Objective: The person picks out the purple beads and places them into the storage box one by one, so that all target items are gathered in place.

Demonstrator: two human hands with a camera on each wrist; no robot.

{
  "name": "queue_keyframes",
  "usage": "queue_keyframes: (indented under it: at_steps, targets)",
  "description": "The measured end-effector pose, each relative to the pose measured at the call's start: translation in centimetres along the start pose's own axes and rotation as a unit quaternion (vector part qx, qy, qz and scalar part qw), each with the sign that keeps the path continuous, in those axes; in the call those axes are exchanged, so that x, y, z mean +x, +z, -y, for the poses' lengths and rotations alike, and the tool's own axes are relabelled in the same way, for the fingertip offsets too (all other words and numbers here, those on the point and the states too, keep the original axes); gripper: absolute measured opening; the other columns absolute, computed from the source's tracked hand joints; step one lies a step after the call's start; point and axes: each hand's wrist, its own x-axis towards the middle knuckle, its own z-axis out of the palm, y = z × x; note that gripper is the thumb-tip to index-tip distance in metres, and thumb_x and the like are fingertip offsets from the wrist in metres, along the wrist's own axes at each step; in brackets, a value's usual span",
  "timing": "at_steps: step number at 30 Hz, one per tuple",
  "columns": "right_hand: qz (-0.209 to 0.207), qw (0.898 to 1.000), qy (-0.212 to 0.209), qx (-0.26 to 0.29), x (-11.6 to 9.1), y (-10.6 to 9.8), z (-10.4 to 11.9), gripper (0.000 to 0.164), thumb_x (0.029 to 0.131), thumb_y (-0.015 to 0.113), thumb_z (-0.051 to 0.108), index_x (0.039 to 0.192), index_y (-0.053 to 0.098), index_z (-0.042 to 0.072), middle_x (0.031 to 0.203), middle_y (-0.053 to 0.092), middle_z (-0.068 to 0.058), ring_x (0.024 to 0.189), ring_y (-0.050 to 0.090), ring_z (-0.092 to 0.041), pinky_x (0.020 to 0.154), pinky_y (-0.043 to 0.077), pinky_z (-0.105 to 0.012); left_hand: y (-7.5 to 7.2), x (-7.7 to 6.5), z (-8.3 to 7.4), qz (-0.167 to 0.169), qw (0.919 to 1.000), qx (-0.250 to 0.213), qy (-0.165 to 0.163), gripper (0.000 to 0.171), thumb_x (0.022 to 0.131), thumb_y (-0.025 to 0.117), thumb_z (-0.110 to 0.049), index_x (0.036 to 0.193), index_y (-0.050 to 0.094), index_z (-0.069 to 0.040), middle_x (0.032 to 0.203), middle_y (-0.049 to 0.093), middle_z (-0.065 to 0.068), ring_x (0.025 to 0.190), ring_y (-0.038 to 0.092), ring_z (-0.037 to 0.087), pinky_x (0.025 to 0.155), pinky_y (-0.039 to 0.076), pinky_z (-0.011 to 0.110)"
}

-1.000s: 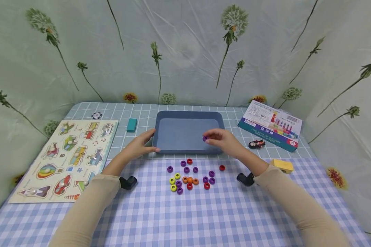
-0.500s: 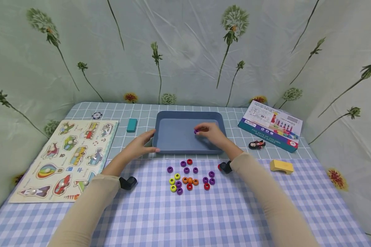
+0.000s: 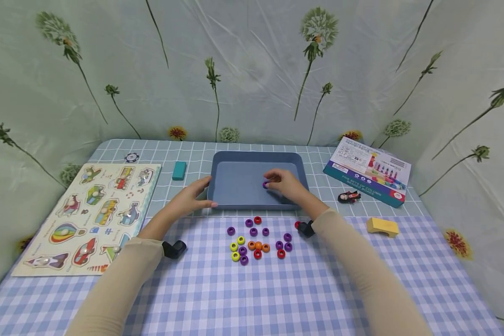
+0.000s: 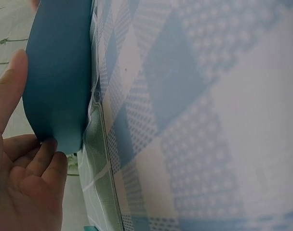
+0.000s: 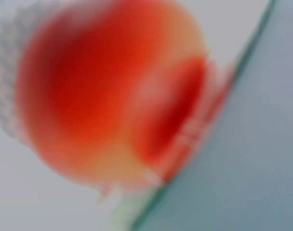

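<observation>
A shallow blue-grey tray (image 3: 235, 205) lies at the middle of the table. At its left end my left hand (image 3: 189, 198) holds the edge, with the thumb at the near corner; the left wrist view shows curled fingers (image 4: 43, 161) against the tray's wall (image 4: 59, 72). Over the tray's right half, my right hand (image 3: 286, 184) pinches a purple bead (image 3: 265, 185) between thumb and fingertips, low over the tray floor. Whether the bead touches the floor cannot be told. A red bead (image 5: 103, 91), blurred and very close, fills much of the right wrist view, which hides the right hand.
Several purple (image 3: 254, 231), yellow (image 3: 234, 246), orange (image 3: 258, 245) and red beads (image 3: 281, 254) lie in front of the tray. A picture puzzle board (image 3: 88, 214) and teal block (image 3: 178, 171) are left; a box (image 3: 367, 170), small figure (image 3: 349, 196) and yellow arch block (image 3: 382, 227) right.
My right hand has moved left over the tray with the purple bead, then lowered it slightly. The right wrist camera now partly covers a red bead. My left hand has stayed put.
</observation>
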Motion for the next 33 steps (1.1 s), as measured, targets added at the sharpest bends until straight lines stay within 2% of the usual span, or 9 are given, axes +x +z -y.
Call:
queue_keyframes:
  at_steps: [2,4,8,11,14,18,24,29,33]
  targets:
    - [-0.004,1.000,-0.006,0.026,-0.8,-0.6,1.0,0.029,0.077,0.058,0.010,0.105,0.053,0.003,0.106,0.052,-0.011,0.092,0.048,-0.020,0.078,0.042,-0.032,0.0,0.0,0.0,0.001,1.0000,-0.001,0.000,0.087,0.069,0.065,-0.035,0.133,0.013,-0.008,0.135,0.014,0.012,0.120,0.020,0.029,0.096,0.023,0.038]
    - [-0.009,0.999,-0.030,0.043,-1.7,-1.2,1.6,0.029,0.077,0.058,0.012,0.106,0.053,0.006,0.107,0.051,-0.011,0.094,0.048,-0.020,0.080,0.041,-0.030,0.1,0.0,0.0,0.000,1.0000,-0.003,-0.003,0.086,0.069,0.065,-0.034,0.133,0.013,-0.008,0.135,0.014,0.012,0.120,0.020,0.029,0.096,0.022,0.038]
    - [-0.007,0.994,-0.071,0.088,-4.4,-2.0,3.7,0.030,0.077,0.057,0.009,0.105,0.051,0.003,0.104,0.051,-0.011,0.095,0.048,-0.022,0.081,0.041,-0.029,0.0,0.1,0.0,0.000,1.0000,-0.001,-0.004,0.087,0.068,0.064,-0.036,0.133,0.013,-0.008,0.135,0.014,0.012,0.120,0.020,0.029,0.096,0.022,0.039]
    - [0.009,0.991,-0.082,0.108,-6.7,-1.9,5.0,0.032,0.077,0.057,0.005,0.106,0.049,-0.003,0.102,0.051,-0.012,0.094,0.048,-0.024,0.081,0.042,-0.031,0.0,0.1,0.1,0.000,1.0000,0.000,-0.002,0.089,0.067,0.064,-0.040,0.133,0.013,-0.008,0.135,0.014,0.012,0.120,0.020,0.029,0.096,0.023,0.039]
    - [0.033,0.989,-0.083,0.119,-8.2,-1.2,4.5,0.034,0.076,0.058,0.005,0.107,0.048,-0.005,0.102,0.051,-0.014,0.094,0.047,-0.029,0.081,0.041,-0.032,0.0,0.1,0.2,0.001,1.0000,0.000,0.001,0.090,0.066,0.063,-0.042,0.133,0.013,-0.008,0.135,0.014,0.012,0.120,0.020,0.029,0.095,0.023,0.039]
    - [0.071,0.988,-0.066,0.123,-8.9,0.2,2.4,0.037,0.074,0.061,0.012,0.107,0.049,-0.001,0.104,0.050,-0.016,0.094,0.047,-0.031,0.081,0.041,-0.031,0.1,0.1,0.2,-0.001,1.0000,0.001,-0.001,0.090,0.066,0.064,-0.042,0.133,0.014,-0.009,0.135,0.014,0.012,0.119,0.020,0.029,0.095,0.023,0.039]
    - [0.122,0.989,-0.058,0.067,-8.8,2.0,0.0,0.034,0.074,0.062,0.015,0.105,0.053,0.005,0.101,0.053,-0.007,0.088,0.051,-0.019,0.077,0.043,-0.025,0.1,0.1,0.0,-0.001,1.0000,0.002,-0.001,0.088,0.068,0.064,-0.038,0.133,0.013,-0.009,0.136,0.014,0.012,0.119,0.020,0.029,0.095,0.023,0.039]
    - [0.158,0.986,-0.046,0.023,-8.7,2.7,-0.6,0.027,0.074,0.062,0.013,0.100,0.056,0.012,0.093,0.056,0.002,0.082,0.052,-0.011,0.073,0.045,-0.022,0.1,0.1,0.0,0.000,1.0000,0.001,-0.005,0.087,0.068,0.064,-0.038,0.133,0.013,-0.009,0.136,0.013,0.012,0.120,0.019,0.029,0.095,0.022,0.039]
    - [0.170,0.985,-0.040,0.000,-8.6,3.1,-1.0,0.023,0.074,0.062,0.012,0.096,0.059,0.016,0.088,0.057,0.007,0.076,0.051,-0.009,0.068,0.045,-0.023,0.1,0.0,0.0,0.002,1.0000,-0.007,-0.004,0.088,0.068,0.064,-0.038,0.133,0.013,-0.009,0.136,0.013,0.012,0.120,0.019,0.030,0.096,0.022,0.039]
